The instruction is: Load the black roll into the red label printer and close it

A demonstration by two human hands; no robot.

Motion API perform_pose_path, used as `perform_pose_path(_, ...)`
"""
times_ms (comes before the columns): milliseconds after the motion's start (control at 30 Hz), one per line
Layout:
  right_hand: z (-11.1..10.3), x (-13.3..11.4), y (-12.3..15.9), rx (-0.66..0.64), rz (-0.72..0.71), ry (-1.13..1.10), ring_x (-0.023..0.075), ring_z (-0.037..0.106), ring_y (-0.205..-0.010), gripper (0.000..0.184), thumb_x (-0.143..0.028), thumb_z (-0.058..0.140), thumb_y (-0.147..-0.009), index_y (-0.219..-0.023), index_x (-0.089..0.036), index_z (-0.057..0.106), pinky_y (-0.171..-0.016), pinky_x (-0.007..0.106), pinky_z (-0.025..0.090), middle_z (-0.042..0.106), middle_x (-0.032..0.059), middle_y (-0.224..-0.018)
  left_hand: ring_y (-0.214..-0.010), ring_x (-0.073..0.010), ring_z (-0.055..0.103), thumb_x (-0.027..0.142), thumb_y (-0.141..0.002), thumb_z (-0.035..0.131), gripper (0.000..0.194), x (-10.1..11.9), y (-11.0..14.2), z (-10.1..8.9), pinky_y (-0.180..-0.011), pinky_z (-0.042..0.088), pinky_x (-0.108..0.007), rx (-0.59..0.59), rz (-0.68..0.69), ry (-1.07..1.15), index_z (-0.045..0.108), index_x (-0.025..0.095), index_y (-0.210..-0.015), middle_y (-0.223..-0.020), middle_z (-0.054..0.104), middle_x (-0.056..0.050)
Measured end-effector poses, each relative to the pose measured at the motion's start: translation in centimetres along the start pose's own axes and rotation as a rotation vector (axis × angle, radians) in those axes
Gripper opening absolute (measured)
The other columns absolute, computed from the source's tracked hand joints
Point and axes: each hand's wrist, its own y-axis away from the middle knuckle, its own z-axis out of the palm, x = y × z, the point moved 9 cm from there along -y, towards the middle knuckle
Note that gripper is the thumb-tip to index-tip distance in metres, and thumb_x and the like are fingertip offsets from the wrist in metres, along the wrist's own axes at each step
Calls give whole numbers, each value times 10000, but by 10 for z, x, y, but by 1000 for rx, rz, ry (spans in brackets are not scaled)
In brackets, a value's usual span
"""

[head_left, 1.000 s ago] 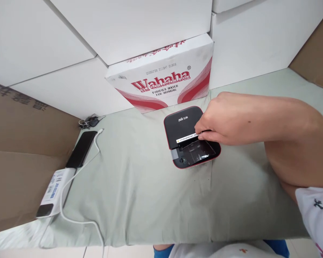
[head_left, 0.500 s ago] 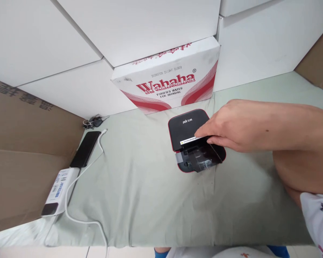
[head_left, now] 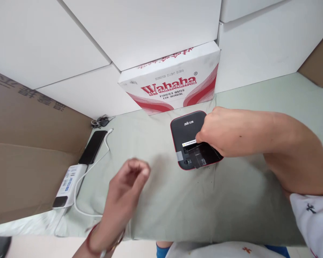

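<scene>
A small black printer [head_left: 191, 125] with rounded corners, a red edge and a white label strip lies on the green-grey cloth. Its glossy dark cover [head_left: 204, 156] sits over the near half, with a grey tab at its left. My right hand [head_left: 212, 130] reaches in from the right, fingers curled at the cover's upper right edge; the fingertips are partly hidden. To the left of the printer and apart from it, my left hand [head_left: 127, 182] hovers over the cloth. Its thumb and fingers are curled together, with nothing visible in them.
A Wahaha water carton [head_left: 174, 89] stands behind the printer, against white boxes [head_left: 161, 28]. At left lie keys [head_left: 103, 121], a black phone [head_left: 94, 146], a white power bank [head_left: 70, 182] and a white cable [head_left: 82, 177]. A brown carton [head_left: 34, 154] borders the left side.
My left hand has come into view from the lower left. My right hand's fingers have curled in more, and the glossy cover lies lower and flatter on the printer.
</scene>
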Motion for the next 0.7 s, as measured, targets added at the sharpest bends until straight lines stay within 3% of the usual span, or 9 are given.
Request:
perform_pose_path(67,-2,2,0,11,16,-13,111,308,-480,202,-16,628,-821,-749,-186,712,-623,359,282,592,-7,-611,-1078,-187,699,498,-954,901,290,24,-33,35,-893,580,-269,43,75,175,797,303,-1142,-1188,779,-33)
perform_pose_path(133,-1,8,2,13,50,-54,124,341,-503,210,-32,611,-863,-790,-184,735,-632,361,284,618,4,-632,-1399,-262,662,525,-887,934,480,35,-56,72,-1084,589,-344,-56,103,314,783,335,-1301,-1511,721,-55)
perform_pose_path(233,-4,17,4,52,91,-165,138,415,-549,229,-71,588,-937,-823,-188,747,-625,351,277,645,14,-664,-1759,-335,395,364,-753,1004,828,31,-67,107,-1409,407,-504,-200,153,459,683,447,-1512,-1773,561,0)
perform_pose_path(333,-6,19,6,70,93,-175,138,418,-565,224,-95,592,-980,-886,-184,774,-627,350,272,668,15,-704,-1843,-345,258,342,-713,1016,1012,9,-65,113,-1515,215,-565,-189,195,564,598,521,-1617,-1838,499,30)
perform_pose_path(400,-3,15,7,45,67,-156,136,407,-558,199,-101,616,-985,-929,-182,789,-634,355,264,668,11,-709,-1857,-335,225,383,-711,1026,1118,-12,-64,113,-1530,175,-580,-150,161,586,504,559,-1684,-1886,437,35)
perform_pose_path(467,-3,11,9,56,37,-164,135,407,-559,194,-97,627,-986,-944,-189,792,-647,355,257,655,2,-696,-1859,-323,224,443,-762,998,1126,-25,-62,119,-1531,192,-582,-185,106,613,429,584,-1724,-1905,405,33)
perform_pose_path(567,-3,11,12,72,26,-178,134,410,-567,189,-97,632,-994,-951,-197,785,-663,352,252,638,-8,-686,-1844,-315,274,458,-798,966,1086,-26,-60,128,-1526,243,-561,-250,96,662,422,594,-1728,-1897,414,41)
perform_pose_path(700,-1,17,12,31,53,-191,138,439,-593,138,-114,665,-1004,-967,-176,784,-679,346,255,649,1,-700,-1752,-345,457,437,-806,964,1086,-20,-58,139,-1432,452,-573,-299,62,665,410,621,-1723,-1863,462,45)
